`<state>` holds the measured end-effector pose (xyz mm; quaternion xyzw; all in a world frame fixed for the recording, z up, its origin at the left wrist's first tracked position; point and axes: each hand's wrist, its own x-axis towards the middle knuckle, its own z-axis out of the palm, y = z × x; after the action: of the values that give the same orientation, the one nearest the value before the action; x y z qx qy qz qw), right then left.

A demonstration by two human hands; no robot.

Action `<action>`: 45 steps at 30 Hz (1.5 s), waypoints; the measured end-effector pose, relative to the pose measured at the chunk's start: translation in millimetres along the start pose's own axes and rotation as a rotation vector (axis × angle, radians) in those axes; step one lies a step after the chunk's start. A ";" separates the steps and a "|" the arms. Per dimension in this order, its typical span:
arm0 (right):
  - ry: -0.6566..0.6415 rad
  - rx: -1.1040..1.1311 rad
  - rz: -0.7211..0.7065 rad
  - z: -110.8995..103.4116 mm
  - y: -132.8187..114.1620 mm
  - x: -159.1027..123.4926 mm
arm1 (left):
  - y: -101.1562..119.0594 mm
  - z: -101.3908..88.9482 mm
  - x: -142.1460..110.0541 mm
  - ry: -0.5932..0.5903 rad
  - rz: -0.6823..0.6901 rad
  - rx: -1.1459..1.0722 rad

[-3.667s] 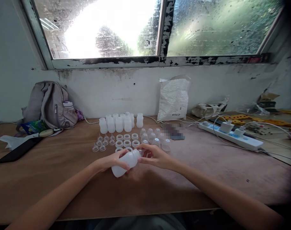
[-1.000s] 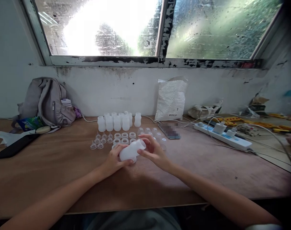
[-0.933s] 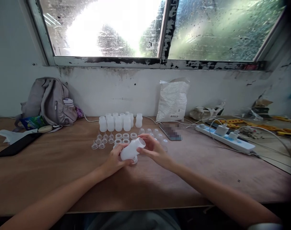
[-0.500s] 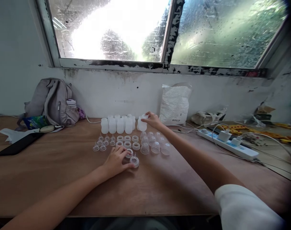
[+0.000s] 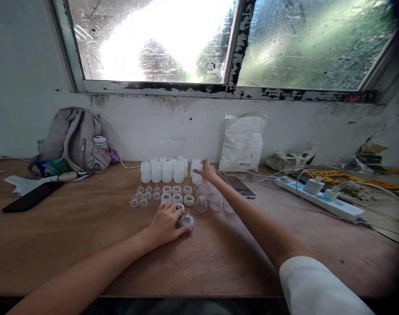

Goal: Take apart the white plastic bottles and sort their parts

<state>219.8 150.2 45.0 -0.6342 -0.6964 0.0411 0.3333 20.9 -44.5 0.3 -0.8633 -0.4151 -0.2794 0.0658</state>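
Observation:
At the back of the table, my right hand (image 5: 206, 171) has its fingers apart at a frosted white baby bottle (image 5: 195, 164), which stands upright to the right of the other bottles (image 5: 166, 171). My thumb lies across the bottle's side. Nearer to me, my left hand (image 5: 168, 222) rests on the table with its fingers spread around a clear bottle nipple set in a screw ring (image 5: 187, 220). Its fingertips partly cover another ring (image 5: 178, 207). Rows of white rings (image 5: 177, 198), clear nipples (image 5: 143, 202) and clear domed caps (image 5: 201, 203) stand between the hands and the bottles.
A grey backpack (image 5: 74, 140) and a black flat case (image 5: 33, 197) lie on the left. A white plastic bag (image 5: 243, 142) leans on the wall, with a phone (image 5: 240, 187) before it. On the right is a power strip (image 5: 320, 199) with cables.
A second ago both hands held a bottle over the table's middle. My right hand has carried it to the back row and its fingers have loosened. My left hand has come down beside the nipple.

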 end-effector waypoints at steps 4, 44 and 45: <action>0.216 0.045 -0.248 -19.6 -10.5 -25.1 | -0.1 -2.5 -1.1 0.007 -0.017 -0.071; -0.274 0.631 -0.418 -28.3 -42.5 -202.5 | -9.9 -2.5 -13.2 0.130 0.045 -0.419; -0.276 0.631 -0.418 -28.0 -42.2 -202.2 | -10.0 -2.1 -13.3 0.124 0.047 -0.417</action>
<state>192.8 -52.3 3.6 -0.3341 -0.8017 0.2690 0.4163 5.9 -47.8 -6.2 -0.8487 -0.3232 -0.4104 -0.0822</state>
